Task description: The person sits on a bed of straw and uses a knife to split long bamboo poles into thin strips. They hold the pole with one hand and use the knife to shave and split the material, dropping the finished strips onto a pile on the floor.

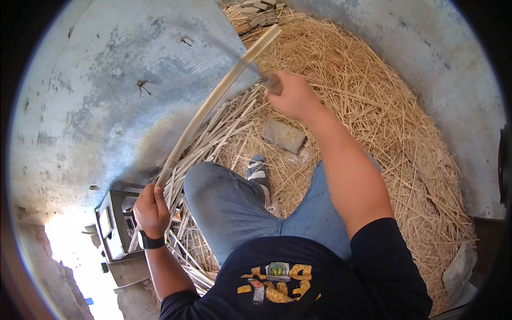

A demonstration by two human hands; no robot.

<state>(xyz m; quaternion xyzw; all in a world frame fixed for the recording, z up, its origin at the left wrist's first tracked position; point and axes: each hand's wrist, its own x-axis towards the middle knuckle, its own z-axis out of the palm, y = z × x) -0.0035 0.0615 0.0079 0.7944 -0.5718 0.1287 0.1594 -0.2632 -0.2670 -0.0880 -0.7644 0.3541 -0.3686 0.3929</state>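
My left hand [151,210], with a dark watch on its wrist, is closed around the lower end of a long, pale split strip [205,109] that looks like bamboo. The strip slants up and to the right, bowed slightly, with its upper end free. My right hand [293,95] grips the handle of a knife [255,68]. Motion smears its long blade, which crosses the strip near the upper end. Whether the blade touches the strip I cannot tell.
Loose straw-like shavings [368,106] cover the floor ahead and to the right. A bundle of split strips [221,125] lies along the worn blue wall [106,96]. A brick [284,136] rests near my foot. A metal box-like device [114,226] stands at the left.
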